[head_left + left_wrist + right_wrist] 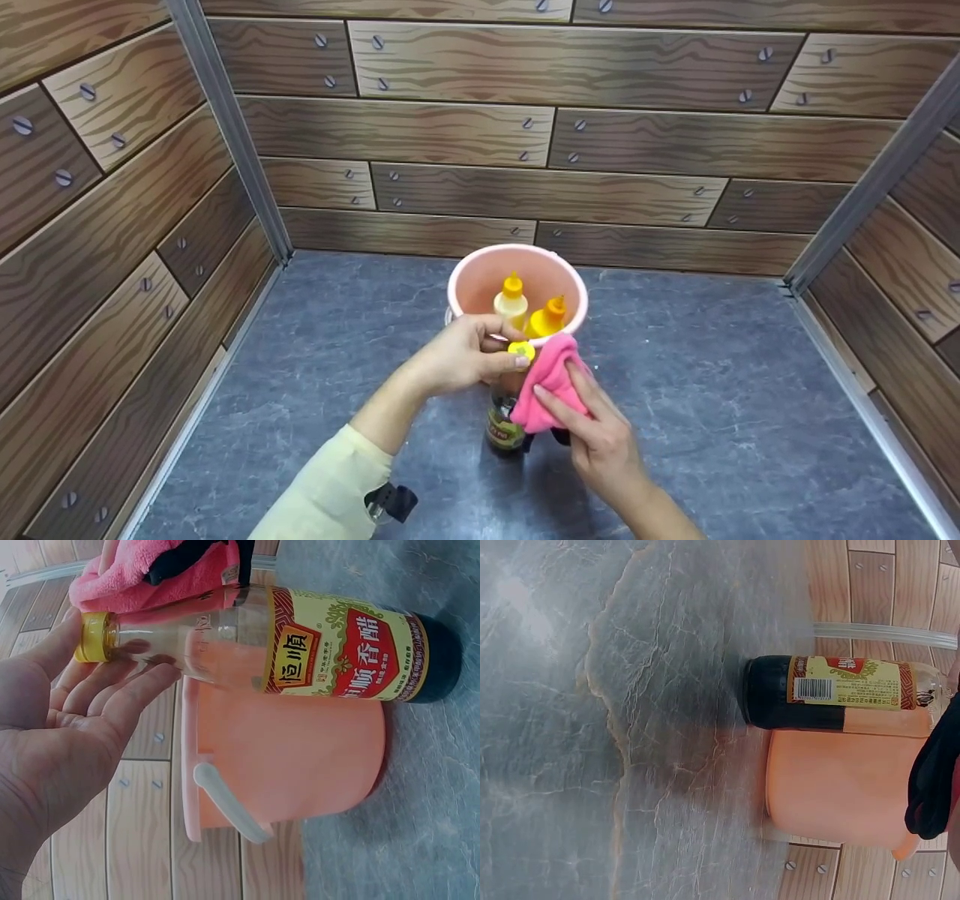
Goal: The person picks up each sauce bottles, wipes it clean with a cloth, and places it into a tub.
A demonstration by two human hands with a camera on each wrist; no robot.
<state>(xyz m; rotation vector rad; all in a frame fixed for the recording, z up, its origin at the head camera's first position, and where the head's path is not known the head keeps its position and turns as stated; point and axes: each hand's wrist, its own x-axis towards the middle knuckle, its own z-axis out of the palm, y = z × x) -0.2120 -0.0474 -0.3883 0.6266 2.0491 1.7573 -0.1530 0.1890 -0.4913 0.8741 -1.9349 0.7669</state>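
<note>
A glass vinegar bottle (pixel 330 645) with a yellow cap (pixel 91 637) stands upright on the grey marbled surface, dark liquid in its lower part. My left hand (pixel 465 352) pinches the cap between thumb and fingers, other fingers reaching beside the neck in the left wrist view. A pink cloth (pixel 551 390) is gripped in my right hand (pixel 600 427), held against the bottle's upper side. From the cloth hangs a black strip (pixel 934 772). The cloth hides part of the bottle in the head view; the right hand is mostly out of the right wrist view.
Just behind the bottle stands a pink bucket (pixel 517 251) with a white handle (pixel 229 802). Inside it are two yellow-capped squeeze bottles, one pale (pixel 511 300) and one yellow (pixel 547 319). Wood-patterned walls (pixel 465 135) enclose the back and sides.
</note>
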